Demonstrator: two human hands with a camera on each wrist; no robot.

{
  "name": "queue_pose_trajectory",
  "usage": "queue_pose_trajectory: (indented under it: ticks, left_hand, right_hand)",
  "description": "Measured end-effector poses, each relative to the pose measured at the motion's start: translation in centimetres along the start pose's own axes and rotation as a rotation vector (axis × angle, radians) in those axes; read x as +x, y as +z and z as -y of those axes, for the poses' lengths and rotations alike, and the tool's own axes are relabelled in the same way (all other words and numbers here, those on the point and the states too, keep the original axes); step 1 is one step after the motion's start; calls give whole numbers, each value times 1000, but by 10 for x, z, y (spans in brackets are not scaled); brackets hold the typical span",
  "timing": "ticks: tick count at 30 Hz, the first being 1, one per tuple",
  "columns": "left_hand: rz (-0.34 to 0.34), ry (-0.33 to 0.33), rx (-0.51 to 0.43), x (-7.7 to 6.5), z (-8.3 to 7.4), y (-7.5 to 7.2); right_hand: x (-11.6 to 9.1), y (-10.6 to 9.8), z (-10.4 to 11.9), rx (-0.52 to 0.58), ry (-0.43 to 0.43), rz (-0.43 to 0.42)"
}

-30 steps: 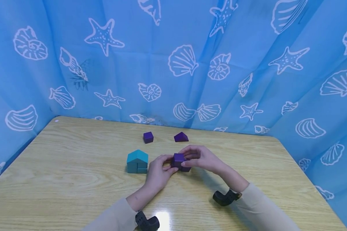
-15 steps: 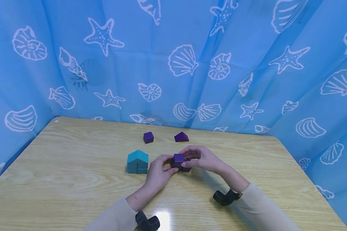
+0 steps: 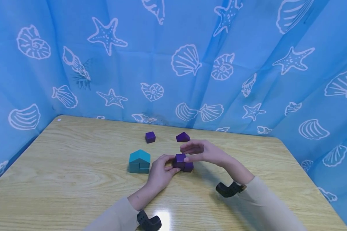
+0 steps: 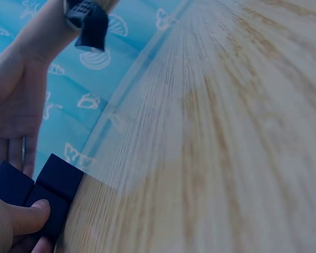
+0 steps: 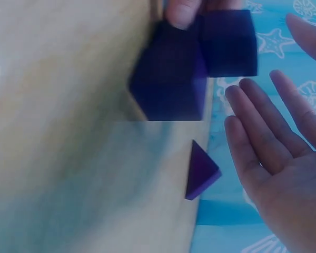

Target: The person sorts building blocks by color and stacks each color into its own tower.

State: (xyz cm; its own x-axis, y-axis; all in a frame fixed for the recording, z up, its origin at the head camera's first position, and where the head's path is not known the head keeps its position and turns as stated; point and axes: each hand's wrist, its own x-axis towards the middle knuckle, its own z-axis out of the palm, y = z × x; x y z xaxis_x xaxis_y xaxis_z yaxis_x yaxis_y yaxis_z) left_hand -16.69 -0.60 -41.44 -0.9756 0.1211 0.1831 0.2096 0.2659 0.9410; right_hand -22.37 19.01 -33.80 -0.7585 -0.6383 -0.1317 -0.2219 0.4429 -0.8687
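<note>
Several dark purple blocks stand together in front of me. A purple cube (image 3: 180, 158) sits on top at the left, and a lower purple block (image 3: 188, 167) stands beside its base. My left hand (image 3: 159, 173) grips the base block under the cube from the left; its thumb (image 4: 29, 217) shows in the left wrist view. The right hand (image 3: 206, 154) hovers just above and right of the stack. Its fingers look extended and apart from the blocks in the right wrist view, the palm (image 5: 295, 184) toward them.
Left of my left hand stands a teal block house (image 3: 139, 161) with a peaked roof. Farther back on the wooden table (image 3: 75, 179) lie a loose purple cube (image 3: 150, 137) and a purple wedge-shaped block (image 3: 183, 137). A blue shell-print curtain (image 3: 150, 64) hangs behind.
My right hand has let go of the purple blocks and risen slightly, uncovering the lower right block. The left hand keeps its hold. The head view has shifted a little.
</note>
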Motion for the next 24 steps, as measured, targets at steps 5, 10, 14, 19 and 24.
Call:
queue_pose_trajectory:
  ticks: [5, 10, 14, 19, 24]
  left_hand:
    - [4, -18, -14, 1, 0, 0]
    - [11, -3, -25, 0, 2, 1]
    - [14, -3, -24, 0, 2, 0]
    - [14, -16, -21, 1, 2, 0]
    - [8, -19, -4, 1, 1, 1]
  right_hand:
    - [12, -7, 8, 57, -9, 23]
    - [31, -13, 15, 42, -2, 34]
    - [48, -15, 19, 32, 4, 50]
    - [70, -19, 16, 27, -18, 76]
    - [88, -20, 7, 73, -49, 137]
